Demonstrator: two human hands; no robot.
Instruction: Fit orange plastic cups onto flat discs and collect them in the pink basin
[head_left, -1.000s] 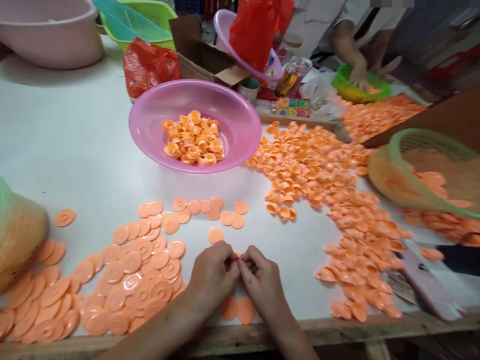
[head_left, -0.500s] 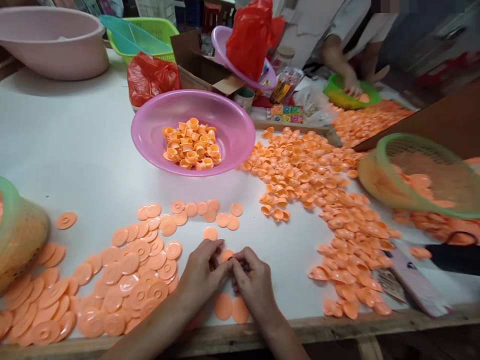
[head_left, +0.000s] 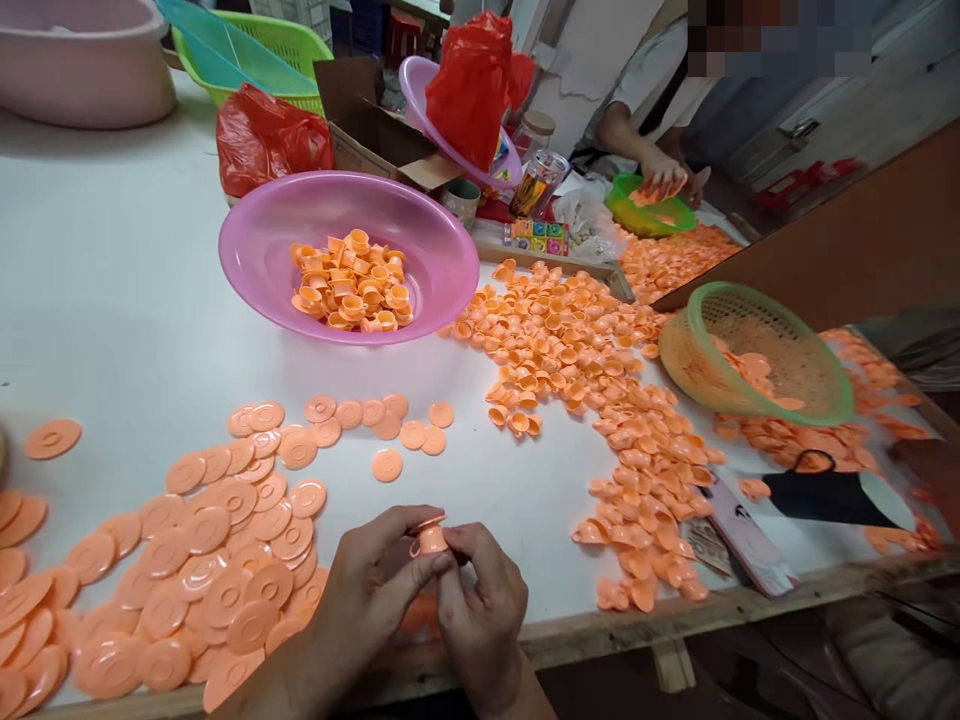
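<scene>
Fingers of the left hand and right hand, both closed on a small orange cup with a saucer against its upper end, held above the desk on the near side of the pink basin. The step in hand appears to be fitting saucer to cup; the next move would call for keeping both pieces square and pressing evenly. Near and left of the basin: loose saucers, overlapping. Right of the basin: loose cups, in a broad spread. Inside the basin: finished pieces, apparently cups joined to saucers. Writing: the colourful packet, beyond the basin's right rim, and the cardboard box, behind the basin, bear print too small to read. Marks on the phone, well right of the basin, cannot be made out; no brand is legible.
</scene>
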